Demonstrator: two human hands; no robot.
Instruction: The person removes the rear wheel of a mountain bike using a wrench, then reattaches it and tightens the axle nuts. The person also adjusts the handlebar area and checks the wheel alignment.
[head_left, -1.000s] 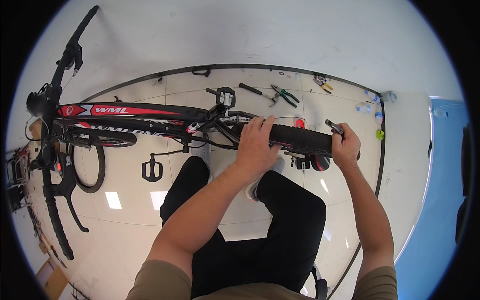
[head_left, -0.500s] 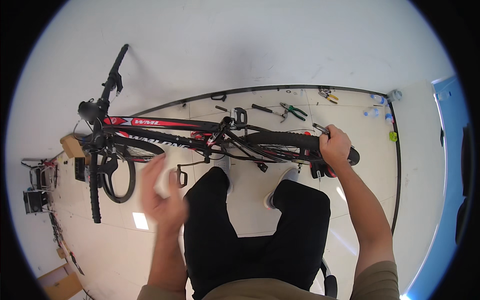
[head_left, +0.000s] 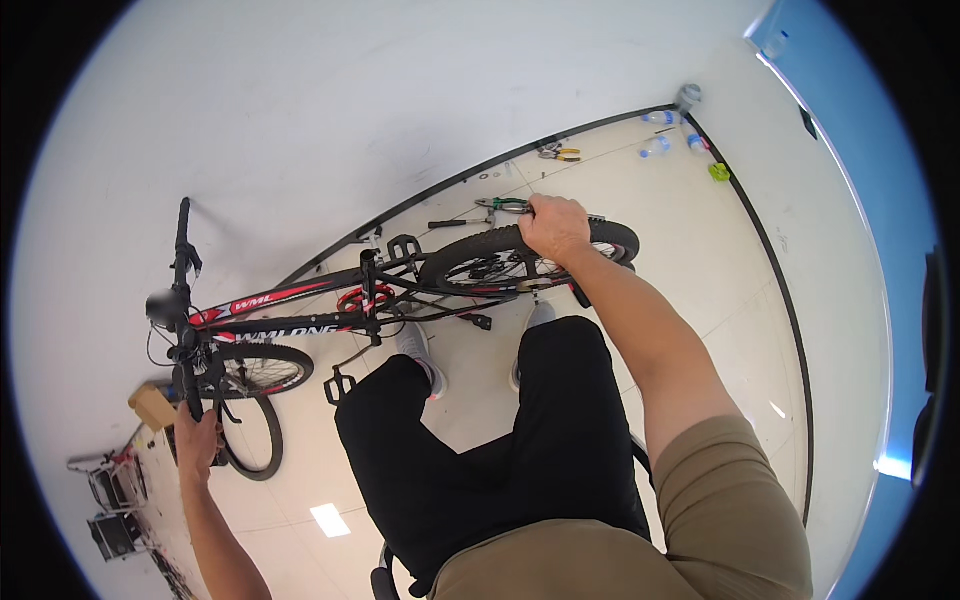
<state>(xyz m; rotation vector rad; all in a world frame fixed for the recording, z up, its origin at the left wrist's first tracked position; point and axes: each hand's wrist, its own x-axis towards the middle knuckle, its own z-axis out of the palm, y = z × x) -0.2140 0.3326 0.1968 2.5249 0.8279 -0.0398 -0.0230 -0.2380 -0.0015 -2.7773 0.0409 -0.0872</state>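
A black and red bicycle (head_left: 270,300) stands across the view, handlebar to the left and rear wheel to the right. At the near end of the handlebar (head_left: 182,262), my left hand (head_left: 198,440) is closed round the grip. My right hand (head_left: 556,228) is closed over the top of the rear tire (head_left: 490,242); its fingertips are mostly hidden. A small grey metal end shows just right of that hand, and I cannot tell which tool it belongs to. Near my left knee hangs a black pedal (head_left: 340,386). The saddle is not seen on the frame.
Behind the rear wheel lie green-handled pliers (head_left: 503,205), a hammer (head_left: 460,223) and yellow-handled pliers (head_left: 560,154). Plastic bottles (head_left: 656,147) are in the far corner by the wall. A cardboard box (head_left: 152,405) and a loose tire (head_left: 262,470) sit beyond the handlebar.
My left hand has moved from mid-air to the handlebar grip. The view has turned, and the bicycle's rear wheel now sits higher in it. My right hand stays at the rear wheel.
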